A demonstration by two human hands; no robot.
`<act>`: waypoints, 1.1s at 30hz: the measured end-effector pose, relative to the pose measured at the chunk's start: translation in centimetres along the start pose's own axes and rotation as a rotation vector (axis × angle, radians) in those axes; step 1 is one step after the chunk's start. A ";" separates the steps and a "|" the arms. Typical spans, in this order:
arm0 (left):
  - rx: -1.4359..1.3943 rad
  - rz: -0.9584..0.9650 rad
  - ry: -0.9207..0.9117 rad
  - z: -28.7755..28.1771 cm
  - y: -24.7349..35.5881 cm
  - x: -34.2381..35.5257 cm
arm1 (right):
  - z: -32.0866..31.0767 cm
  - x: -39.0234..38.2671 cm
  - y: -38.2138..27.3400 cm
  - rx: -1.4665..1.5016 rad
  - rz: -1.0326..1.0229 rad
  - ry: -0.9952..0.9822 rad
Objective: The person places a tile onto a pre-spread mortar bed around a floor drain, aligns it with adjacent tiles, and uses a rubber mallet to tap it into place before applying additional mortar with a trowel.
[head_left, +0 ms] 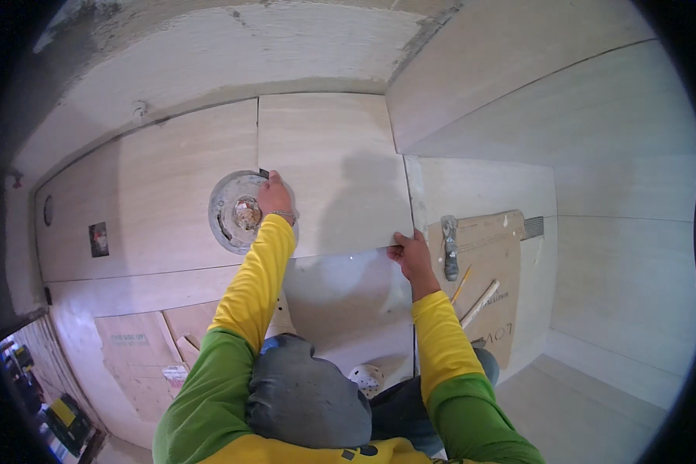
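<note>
A pale square tile sits at the centre, in line with the wall tiles to its left. My left hand grips its left edge, beside a small dark piece, over a round opening with a grey rim and a rubble-filled hole. My right hand holds the lower right edge of the same tile, its fingers wrapped round that edge. Below the tile is a pale grey surface, and my grey-clad knee is beneath my arms.
Cardboard at right carries a trowel-like tool, a yellow pencil and a pale stick, beside a grate. More cardboard lies at left, near tool boxes. Tiled walls rise at right.
</note>
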State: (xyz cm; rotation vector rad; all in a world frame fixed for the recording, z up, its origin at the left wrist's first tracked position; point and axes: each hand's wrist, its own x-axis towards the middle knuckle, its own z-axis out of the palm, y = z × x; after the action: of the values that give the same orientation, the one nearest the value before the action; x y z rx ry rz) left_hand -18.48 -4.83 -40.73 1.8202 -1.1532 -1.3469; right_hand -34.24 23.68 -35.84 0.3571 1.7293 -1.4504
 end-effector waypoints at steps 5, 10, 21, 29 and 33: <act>0.155 0.226 -0.072 -0.8 -2.9 2.2 | 1.6 0.0 1.6 0.000 -0.111 0.185; 0.979 0.692 -0.141 -1.1 -5.8 4.2 | 1.6 0.7 2.7 0.078 -0.087 0.236; 0.600 0.498 -0.316 -3.0 -1.6 0.7 | -0.8 3.3 3.2 0.130 -0.029 0.192; 0.998 0.513 -0.505 -9.6 -2.5 -4.5 | 0.1 2.1 2.7 0.124 -0.045 0.049; 0.950 0.556 -0.502 -10.0 -3.4 -5.8 | 0.2 1.4 2.0 0.133 -0.057 -0.024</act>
State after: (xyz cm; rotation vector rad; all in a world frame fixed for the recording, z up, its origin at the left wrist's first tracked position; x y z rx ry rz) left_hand -8.66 1.52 -37.98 1.4825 -2.6669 -0.9845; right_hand -33.71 23.65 -38.23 0.3622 1.6399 -1.6092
